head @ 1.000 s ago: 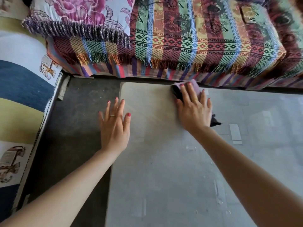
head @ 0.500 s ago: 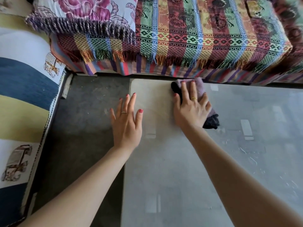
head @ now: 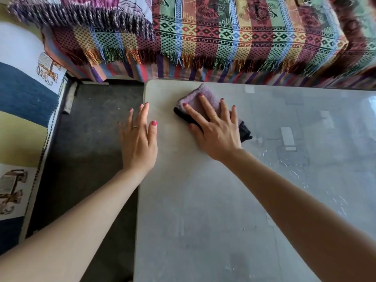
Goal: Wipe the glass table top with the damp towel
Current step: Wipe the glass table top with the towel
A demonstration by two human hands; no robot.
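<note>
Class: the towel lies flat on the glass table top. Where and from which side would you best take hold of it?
Probably at the towel's far lilac corner, approached from above. It lies flat under the right hand, whose straight fingers press it down, and that corner sticks out beyond the fingertips, leaving a free edge for a pinching grip.

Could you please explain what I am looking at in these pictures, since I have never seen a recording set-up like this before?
There is no machine here: a person wears one wide-angle camera on the head, looking forward and down at their own bare arms, so every picture comes from that single view. The right hand lies flat with spread fingers on a folded purple and black towel, pressing it onto the far left corner of the glass table top. The left hand rests flat on the table's left edge and holds nothing. White scratches or flecks show on the glass to the right. Beyond the table stands a sofa under a striped patterned throw; dark floor lies to the left.
</note>
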